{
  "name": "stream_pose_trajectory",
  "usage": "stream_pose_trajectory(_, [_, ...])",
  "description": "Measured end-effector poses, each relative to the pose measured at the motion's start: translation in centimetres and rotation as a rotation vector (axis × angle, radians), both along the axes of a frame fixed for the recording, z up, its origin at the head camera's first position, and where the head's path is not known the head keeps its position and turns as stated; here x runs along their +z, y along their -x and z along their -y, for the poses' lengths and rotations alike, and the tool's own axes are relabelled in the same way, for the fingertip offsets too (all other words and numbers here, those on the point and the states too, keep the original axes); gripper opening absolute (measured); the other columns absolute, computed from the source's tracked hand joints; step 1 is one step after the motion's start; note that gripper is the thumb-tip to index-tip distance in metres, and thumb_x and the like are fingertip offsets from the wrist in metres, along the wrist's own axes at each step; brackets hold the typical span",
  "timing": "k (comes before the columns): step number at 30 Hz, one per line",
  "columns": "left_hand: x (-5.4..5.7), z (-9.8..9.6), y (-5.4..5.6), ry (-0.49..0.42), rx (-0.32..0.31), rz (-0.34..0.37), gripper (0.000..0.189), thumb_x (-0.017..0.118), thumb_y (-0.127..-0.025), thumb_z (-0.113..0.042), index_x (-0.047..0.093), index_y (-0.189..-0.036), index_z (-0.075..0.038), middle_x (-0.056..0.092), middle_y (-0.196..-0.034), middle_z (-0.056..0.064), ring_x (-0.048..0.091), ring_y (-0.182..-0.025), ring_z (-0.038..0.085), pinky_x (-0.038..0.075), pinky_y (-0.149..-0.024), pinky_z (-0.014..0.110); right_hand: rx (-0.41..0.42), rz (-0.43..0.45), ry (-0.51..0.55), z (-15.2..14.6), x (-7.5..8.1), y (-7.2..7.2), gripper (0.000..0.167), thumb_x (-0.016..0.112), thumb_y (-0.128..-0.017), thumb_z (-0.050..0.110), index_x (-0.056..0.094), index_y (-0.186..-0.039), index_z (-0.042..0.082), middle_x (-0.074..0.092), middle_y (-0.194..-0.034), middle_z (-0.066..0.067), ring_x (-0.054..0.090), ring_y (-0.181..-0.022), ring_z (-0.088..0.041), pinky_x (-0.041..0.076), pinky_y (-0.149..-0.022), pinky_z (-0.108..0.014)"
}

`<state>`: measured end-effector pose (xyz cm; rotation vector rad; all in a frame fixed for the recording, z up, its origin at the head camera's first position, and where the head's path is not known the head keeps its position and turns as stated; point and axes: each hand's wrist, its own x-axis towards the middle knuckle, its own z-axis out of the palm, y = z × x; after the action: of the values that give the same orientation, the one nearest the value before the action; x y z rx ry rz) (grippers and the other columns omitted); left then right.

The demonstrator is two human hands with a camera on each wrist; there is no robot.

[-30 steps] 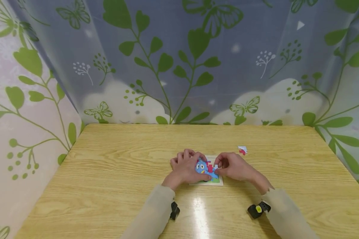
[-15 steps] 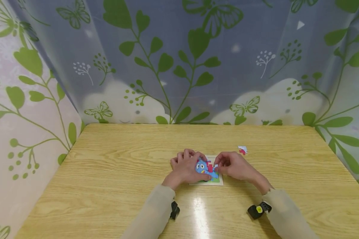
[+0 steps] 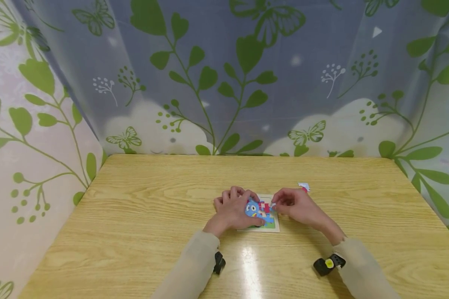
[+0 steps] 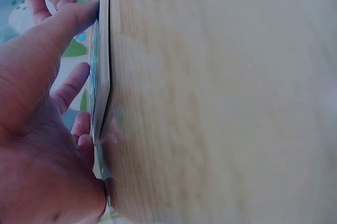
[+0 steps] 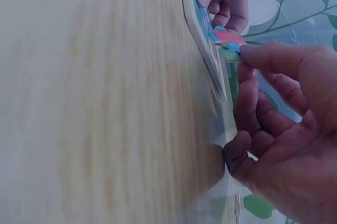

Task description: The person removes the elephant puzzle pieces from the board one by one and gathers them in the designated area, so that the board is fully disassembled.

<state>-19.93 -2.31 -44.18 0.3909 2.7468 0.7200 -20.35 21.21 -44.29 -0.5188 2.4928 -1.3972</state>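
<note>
A small jigsaw puzzle board (image 3: 276, 229) with a pale rim and a blue cartoon figure lies on the table. My left hand (image 3: 232, 209) rests over its left part, thumb on the face near the lower edge and the other fingers spread toward the upper left, hiding that side. My right hand (image 3: 295, 206) pinches a puzzle piece (image 3: 273, 205) between thumb and index finger at the board's right edge; its other fingers are loosely curled. Red and blue pieces (image 3: 266, 207) show in the middle of the board, beside bare pale patches.
A loose white and red puzzle piece (image 3: 304, 186) lies on the table behind my right hand, partly hidden by it. The wooden table (image 3: 153, 199) ends at a leaf-patterned curtain (image 3: 217, 83). Dark wrist cameras (image 3: 323, 265) sit below both sleeves.
My right hand has shifted slightly right and away from me with the pinched piece, exposing more of the board's middle. It now partly covers the loose piece. The left hand stays put.
</note>
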Motion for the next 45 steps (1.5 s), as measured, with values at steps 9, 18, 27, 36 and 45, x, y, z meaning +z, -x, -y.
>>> stream_pose_trajectory(9, [-0.2,-0.1,0.1,-0.005,-0.001,0.005,0.051,0.078,-0.080,-0.062,0.056,-0.121,-0.041,0.038,-0.136,0.000,0.034,-0.120,0.031,0.025,-0.089,0.049,-0.022,-0.012,-0.005,-0.9,-0.3,0.0,0.010,0.071,-0.096,0.013,0.070,-0.104,0.008,0.071,-0.095,-0.010,0.064,-0.076,-0.019,0.052,-0.064,-0.026])
stream_pose_trajectory(18, [0.0,0.1,0.0,-0.009,0.002,-0.003,0.050,0.079,-0.079,-0.062,0.057,-0.118,-0.041,0.038,-0.135,0.000,0.035,-0.121,0.030,0.026,-0.089,0.050,-0.054,-0.010,0.002,-1.9,-0.3,-0.3,0.013,0.073,-0.094,0.015,0.070,-0.104,0.007,0.070,-0.093,-0.011,0.064,-0.075,-0.018,0.052,-0.062,-0.027])
stream_pose_trajectory(27, [0.0,0.0,-0.1,-0.006,0.006,0.004,0.050,0.079,-0.080,-0.060,0.057,-0.120,-0.040,0.039,-0.134,0.000,0.035,-0.120,0.031,0.025,-0.090,0.050,-0.091,-0.012,-0.002,-3.5,0.2,-0.7,0.015,0.072,-0.096,0.015,0.069,-0.107,0.005,0.071,-0.095,-0.013,0.064,-0.075,-0.018,0.052,-0.063,-0.029])
stream_pose_trajectory(36, [-0.1,0.0,-0.1,-0.011,0.001,0.010,0.048,0.078,-0.081,-0.059,0.057,-0.120,-0.040,0.038,-0.135,0.000,0.034,-0.120,0.031,0.025,-0.089,0.050,-0.134,-0.014,-0.018,-5.4,0.4,-1.0,0.019,0.072,-0.095,0.016,0.068,-0.109,0.003,0.070,-0.095,-0.014,0.062,-0.075,-0.018,0.052,-0.062,-0.028])
stream_pose_trajectory(45, [0.1,0.1,-0.1,-0.005,0.003,0.011,0.050,0.078,-0.080,-0.061,0.056,-0.120,-0.041,0.038,-0.134,-0.001,0.034,-0.119,0.029,0.024,-0.089,0.049,-0.162,-0.031,-0.057,-7.3,0.7,-1.1,0.021,0.071,-0.097,0.018,0.068,-0.111,0.004,0.071,-0.094,-0.012,0.061,-0.074,-0.016,0.050,-0.061,-0.028])
